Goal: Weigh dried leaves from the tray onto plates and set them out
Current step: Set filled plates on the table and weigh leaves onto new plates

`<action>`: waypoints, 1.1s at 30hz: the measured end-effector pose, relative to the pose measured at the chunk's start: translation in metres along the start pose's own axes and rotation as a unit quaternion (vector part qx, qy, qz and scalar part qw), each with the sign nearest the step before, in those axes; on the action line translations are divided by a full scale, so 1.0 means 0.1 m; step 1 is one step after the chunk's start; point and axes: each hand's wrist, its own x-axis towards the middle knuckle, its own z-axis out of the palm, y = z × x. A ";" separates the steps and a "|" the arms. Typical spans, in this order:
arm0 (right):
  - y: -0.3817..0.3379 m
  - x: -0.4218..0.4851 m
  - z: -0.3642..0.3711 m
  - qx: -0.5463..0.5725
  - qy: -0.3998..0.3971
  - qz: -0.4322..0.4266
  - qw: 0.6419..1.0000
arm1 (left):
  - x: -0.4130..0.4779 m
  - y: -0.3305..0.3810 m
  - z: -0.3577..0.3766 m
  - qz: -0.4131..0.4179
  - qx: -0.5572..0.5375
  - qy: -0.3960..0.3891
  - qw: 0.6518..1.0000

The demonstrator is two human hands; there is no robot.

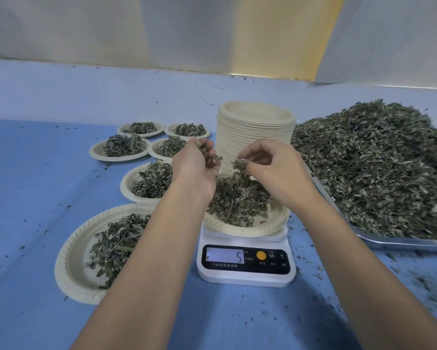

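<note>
Leaves point(237, 198) I am weighing sit heaped on the plate point(275, 222) on the scale point(246, 272), straight below my left hand point(194, 168), which cups a few, and my right hand point(273, 168), pinching a tuft; the tray point(394, 240) lies nearer my right.

- just one cam here, worn on the person's head, wide-angle, tilted forward and down at the blue table point(35, 173)
- it's close in: scale point(245, 271) near mid-frame, both forearms point(161, 248) entering from the bottom edge
- wall point(212, 34) across the top
</note>
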 end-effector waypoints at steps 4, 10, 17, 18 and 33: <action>-0.02 -0.01 -0.02 0.019 -0.029 -0.006 0.999 | -0.01 0.00 0.00 -0.002 -0.010 -0.008 1.000; -0.03 -0.01 -0.04 0.046 -0.021 0.000 0.999 | 0.01 -0.01 -0.01 -0.003 -0.002 -0.007 1.000; -0.10 -0.04 0.01 0.070 -0.008 0.002 0.998 | 0.00 -0.04 0.00 -0.008 -0.006 -0.015 1.000; -0.13 -0.05 0.02 0.080 -0.009 -0.002 0.997 | 0.00 -0.04 0.00 -0.006 -0.004 -0.016 1.000; -0.23 -0.10 0.22 0.014 0.007 -0.042 0.999 | -0.06 -0.13 0.10 0.024 0.052 -0.050 0.997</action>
